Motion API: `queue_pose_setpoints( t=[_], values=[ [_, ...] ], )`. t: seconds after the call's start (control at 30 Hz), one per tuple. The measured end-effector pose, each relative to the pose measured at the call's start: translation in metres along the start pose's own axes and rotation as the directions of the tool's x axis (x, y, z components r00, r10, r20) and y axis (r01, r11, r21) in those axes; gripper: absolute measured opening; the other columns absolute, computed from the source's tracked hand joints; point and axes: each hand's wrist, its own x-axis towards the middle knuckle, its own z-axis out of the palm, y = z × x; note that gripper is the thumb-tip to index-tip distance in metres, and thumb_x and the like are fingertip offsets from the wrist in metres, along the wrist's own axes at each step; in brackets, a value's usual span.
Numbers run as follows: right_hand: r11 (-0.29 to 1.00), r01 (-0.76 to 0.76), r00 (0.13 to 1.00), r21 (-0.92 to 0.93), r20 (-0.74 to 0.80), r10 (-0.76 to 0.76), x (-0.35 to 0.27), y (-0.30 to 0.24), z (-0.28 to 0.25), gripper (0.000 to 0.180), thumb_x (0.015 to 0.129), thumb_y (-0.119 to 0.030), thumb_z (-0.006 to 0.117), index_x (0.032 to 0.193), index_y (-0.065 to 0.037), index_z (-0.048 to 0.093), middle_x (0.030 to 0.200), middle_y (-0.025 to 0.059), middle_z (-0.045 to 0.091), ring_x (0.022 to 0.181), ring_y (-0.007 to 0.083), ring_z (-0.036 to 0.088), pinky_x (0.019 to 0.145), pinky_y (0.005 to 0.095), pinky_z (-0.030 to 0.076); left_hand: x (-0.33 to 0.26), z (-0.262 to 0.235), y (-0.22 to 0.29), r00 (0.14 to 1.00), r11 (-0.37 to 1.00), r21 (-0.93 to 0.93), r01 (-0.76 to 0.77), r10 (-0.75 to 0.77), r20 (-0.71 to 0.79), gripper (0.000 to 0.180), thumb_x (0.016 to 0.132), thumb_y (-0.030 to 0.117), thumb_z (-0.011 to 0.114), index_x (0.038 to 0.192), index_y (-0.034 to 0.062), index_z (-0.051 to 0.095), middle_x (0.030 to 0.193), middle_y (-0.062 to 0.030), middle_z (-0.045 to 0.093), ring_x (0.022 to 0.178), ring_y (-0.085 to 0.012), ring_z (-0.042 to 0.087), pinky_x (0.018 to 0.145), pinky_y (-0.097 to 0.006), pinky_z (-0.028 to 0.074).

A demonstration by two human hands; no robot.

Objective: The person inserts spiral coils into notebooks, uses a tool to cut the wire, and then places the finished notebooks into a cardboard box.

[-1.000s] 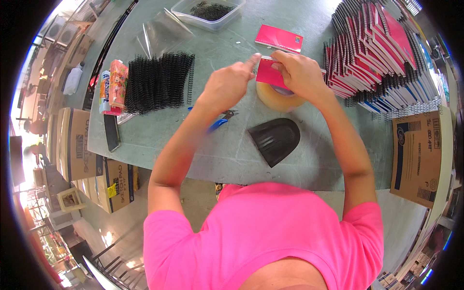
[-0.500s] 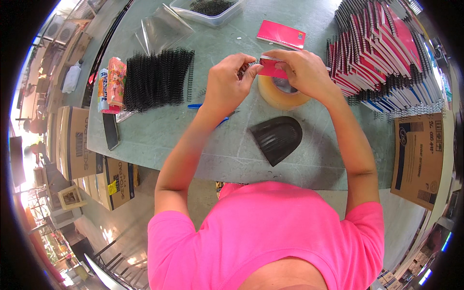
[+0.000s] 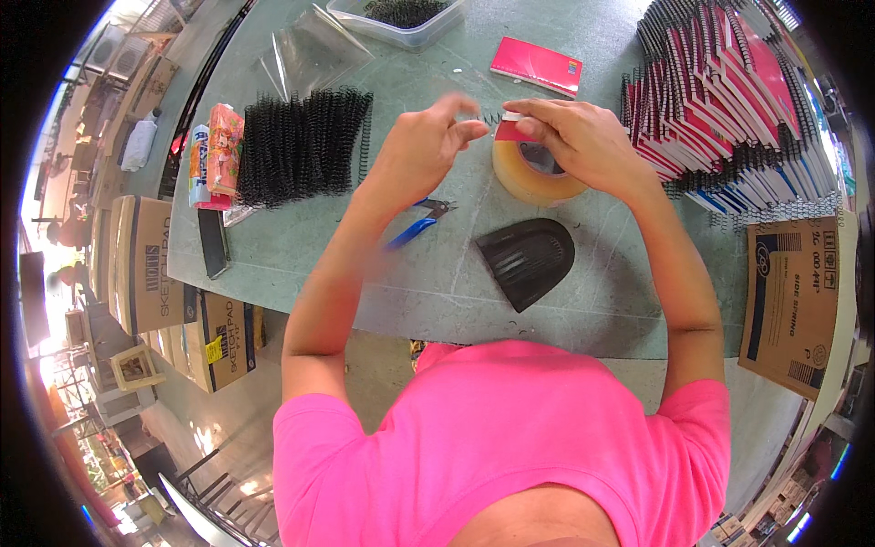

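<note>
Over the table, my right hand (image 3: 583, 141) pinches a small red notebook (image 3: 516, 131) between thumb and fingers. A dark wire coil (image 3: 492, 118) sticks out from the notebook's left end. My left hand (image 3: 424, 150) is just left of that coil, fingers apart and partly blurred, with nothing visible in it. Below the notebook lies a wide roll of tape (image 3: 536, 190). Cutting pliers with blue handles (image 3: 421, 224) rest beside my left forearm. Nearer to me sits a black dome-shaped block (image 3: 529, 264).
A pile of black coils (image 3: 301, 146) lies left, beside colourful packets (image 3: 221, 150) and a clear plastic sheet (image 3: 319, 53). A tub of coils (image 3: 410, 36) and a red notebook (image 3: 538, 66) are farther back. Stacked coil-bound notebooks (image 3: 720, 109) fill the right, above a cardboard box (image 3: 788, 305).
My left hand has come away from the coil and moved slightly left, its fingers opening. More of the pliers shows. My right hand still holds the notebook.
</note>
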Motion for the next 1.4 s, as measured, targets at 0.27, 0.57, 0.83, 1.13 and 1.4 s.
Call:
queue_pose_setpoints(
  t=[0.27, 0.57, 0.83, 1.13, 1.4],
  values=[
    [0.999, 0.044, 0.978, 0.004, -0.206, -0.042, 0.007, 0.005, 0.010, 0.018, 0.084, -0.022, 0.058, 0.097, -0.010, 0.061, 0.088, 0.0086, 0.064, 0.080, 0.0285, 0.063, 0.066, 0.0379, 0.049, 0.004, -0.007, -0.010, 0.980, 0.974, 0.110, -0.196, 0.199, -0.013, 0.027, 0.084, 0.022, 0.063, 0.104, 0.0045, 0.060, 0.074, -0.0088, 0.061, 0.064, -0.0109, 0.054, 0.061, -0.026, 0.045],
    [0.989, 0.053, 0.998, -0.138, 0.030, -0.049, 0.007, -0.002, 0.006, 0.017, 0.085, -0.022, 0.056, 0.092, -0.008, 0.060, 0.085, 0.0099, 0.064, 0.079, 0.0306, 0.062, 0.066, 0.0401, 0.048, 0.006, 0.004, -0.005, 0.942, 0.952, 0.084, -0.295, 0.305, -0.143, 0.024, 0.083, 0.020, 0.065, 0.100, 0.0046, 0.062, 0.077, -0.0067, 0.061, 0.063, -0.0105, 0.053, 0.059, -0.025, 0.045],
    [0.998, 0.060, 0.989, 0.014, -0.135, -0.058, 0.012, 0.004, 0.006, 0.015, 0.083, -0.021, 0.057, 0.093, -0.010, 0.059, 0.082, 0.0101, 0.063, 0.079, 0.0294, 0.062, 0.065, 0.0401, 0.048, 0.009, 0.007, 0.000, 0.838, 0.813, 0.374, -0.446, 0.526, -0.143, 0.020, 0.077, 0.016, 0.067, 0.091, 0.0048, 0.059, 0.079, -0.0104, 0.058, 0.079, -0.0276, 0.056, 0.070, -0.038, 0.046],
    [0.838, -0.239, 0.962, 0.491, 0.004, 0.273, -0.018, 0.041, -0.019, 0.018, 0.081, -0.013, 0.067, 0.096, -0.003, 0.067, 0.088, 0.0051, 0.067, 0.081, 0.0080, 0.059, 0.074, 0.0231, 0.047, -0.061, 0.062, 0.001, 0.926, 0.924, 0.119, -0.363, 0.343, 0.158, 0.028, 0.081, 0.012, 0.062, 0.108, 0.0067, 0.058, 0.092, -0.0168, 0.057, 0.083, -0.0315, 0.057, 0.075, -0.040, 0.046],
    [0.619, -0.170, 0.917, 0.767, -0.107, 0.385, -0.031, 0.044, 0.005, 0.017, 0.083, -0.011, 0.066, 0.097, -0.002, 0.068, 0.085, 0.0004, 0.067, 0.077, 0.0041, 0.056, 0.070, 0.0183, 0.044, -0.016, 0.010, 0.018, 0.843, 0.869, 0.325, -0.373, 0.464, -0.273, 0.032, 0.077, 0.009, 0.065, 0.108, 0.0123, 0.057, 0.091, -0.0095, 0.054, 0.082, -0.0285, 0.057, 0.070, -0.038, 0.048]
  ],
)
